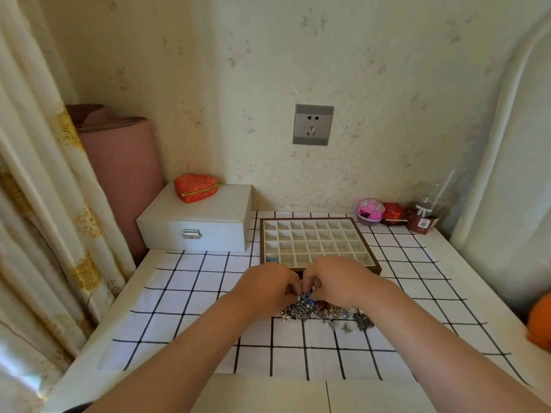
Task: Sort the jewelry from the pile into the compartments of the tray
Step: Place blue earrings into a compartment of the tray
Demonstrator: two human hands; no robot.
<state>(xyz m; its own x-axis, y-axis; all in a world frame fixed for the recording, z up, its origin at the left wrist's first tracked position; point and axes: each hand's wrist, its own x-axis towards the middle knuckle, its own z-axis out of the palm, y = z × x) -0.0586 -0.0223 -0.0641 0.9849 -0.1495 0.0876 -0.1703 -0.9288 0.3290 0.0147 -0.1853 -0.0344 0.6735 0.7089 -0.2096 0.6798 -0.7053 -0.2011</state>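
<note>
Low in the middle of the frame: left hand [268, 286] and right hand [337, 281] both curled tight, fingertips met and pinching a small blue piece [310, 295] at the top of the pile [328, 314], heaped on the cloth just below the near edge of the tray [307, 218]. Looks like a teasing-apart step, with hooks and chains likely snagged. Best to lift slowly and straight up, pinning the neighbours down with spare fingers rather than yanking; a gentle shake for any trailing chain. Then up the frame over the brown rim and a square drop into one cell, not across a divider. Worth matching with the other blue bit [272, 260] already lying in the tray's bottom-left cell; nearly every other cell seemingly bare, so early days. Wrists kept off the heap, to avoid scattering the butterfly charm [346, 328] at its lower right. Underneath, a white cloth [190, 293] with a black grid over a pale table. Left of the tray, a white box [208, 222] with a metal clasp, topped by a red heart-shaped pouch [195, 187]. Upper middle, a grey socket [313, 124] on flowered wallpaper. Down the left edge, a curtain [38, 204] and a pink roll [125, 162]. Right of the tray, a pink ball [370, 210], something red [393, 213], a lidded cup [423, 216] with a straw. At the far right edge, something orange [541, 320], cut off.
</note>
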